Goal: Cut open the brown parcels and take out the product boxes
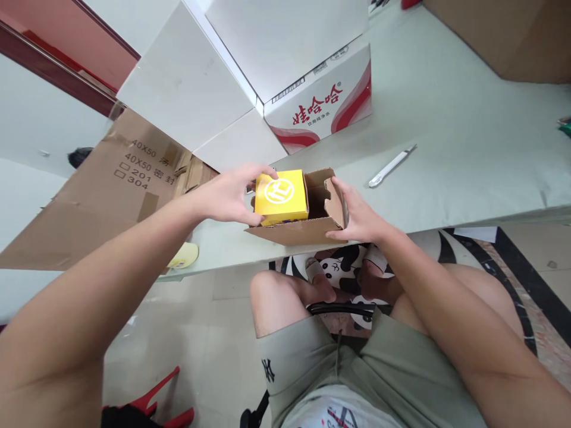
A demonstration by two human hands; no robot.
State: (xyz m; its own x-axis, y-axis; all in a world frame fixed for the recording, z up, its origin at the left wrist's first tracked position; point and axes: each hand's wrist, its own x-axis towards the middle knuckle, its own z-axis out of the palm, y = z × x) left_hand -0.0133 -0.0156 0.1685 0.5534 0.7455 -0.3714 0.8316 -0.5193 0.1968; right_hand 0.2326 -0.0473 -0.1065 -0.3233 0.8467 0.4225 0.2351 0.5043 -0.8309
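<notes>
A small brown cardboard box (294, 233) stands open at the top near the table's front edge. In its left half sits a yellow box (280, 208) with a white round logo, its top rising above the cardboard rim. My left hand (234, 193) grips the yellow box from the left, thumb at the near side and fingers at the far side. My right hand (357, 211) holds the right end of the cardboard box, fingers at the far corner and thumb on the near one. Dark space shows inside the cardboard box to the right of the yellow box.
A white utility knife (391, 167) lies on the pale green table (450, 142), right of the box. White cartons (319, 110), one with red lettering, stand behind. A large brown carton (129, 172) is at the left, another (513, 35) at the back right. A red stool (165, 392) stands below.
</notes>
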